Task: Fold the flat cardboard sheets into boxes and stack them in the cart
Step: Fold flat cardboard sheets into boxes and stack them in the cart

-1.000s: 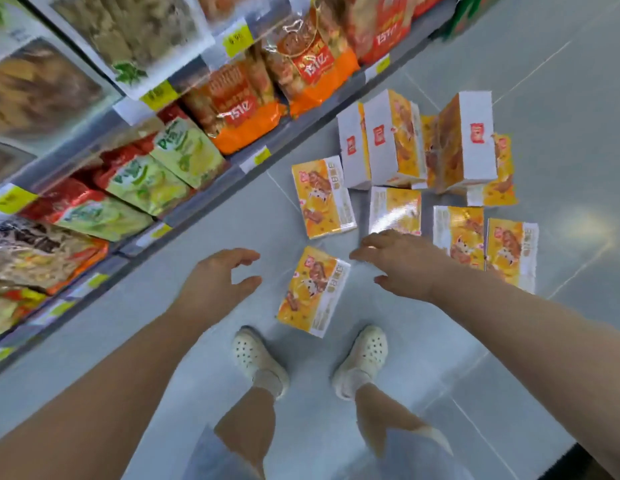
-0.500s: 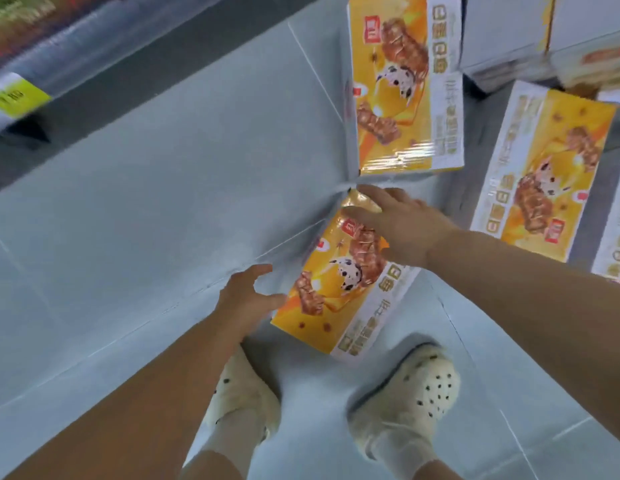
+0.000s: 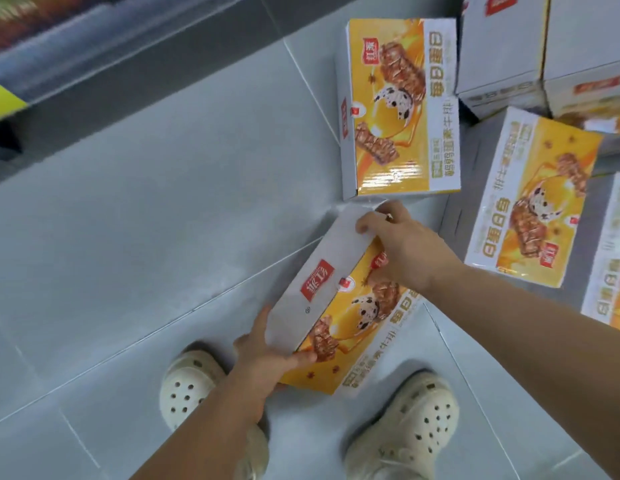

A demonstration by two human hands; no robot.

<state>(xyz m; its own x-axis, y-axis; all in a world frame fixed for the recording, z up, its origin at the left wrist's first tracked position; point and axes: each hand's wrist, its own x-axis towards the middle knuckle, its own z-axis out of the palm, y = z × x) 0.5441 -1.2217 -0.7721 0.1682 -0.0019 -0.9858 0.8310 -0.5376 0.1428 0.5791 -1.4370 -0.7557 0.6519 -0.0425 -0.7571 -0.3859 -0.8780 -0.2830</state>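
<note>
Nearest the camera, two pale perforated clogs (image 3: 194, 386) are standing on the grey tiled floor (image 3: 145, 220), and the yellow carton (image 3: 350, 323) is being tipped up just in front of them, one long edge apparently on the floor, its white side panel turned upward.

The left hand (image 3: 267, 355) is gripping the near end of the carton, thumb lying over the printed face and the fingers curled round its underside. The right hand (image 3: 402, 247) is pinching the far corner, fingertips hooked over the white panel's edge.

To do this step well, I judge both hands should be lifting together, keeping the carton level so no corner is crushing, with the left hand sliding further under to carry weight before it is leaving the floor.

Beyond it, a second carton (image 3: 402, 109) is lying flat, near the right hand; a third carton (image 3: 530, 202) is lying to the right. Farther back, white boxes (image 3: 502, 46) are standing. No cart is showing here, so the carrying route cannot be judged.
</note>
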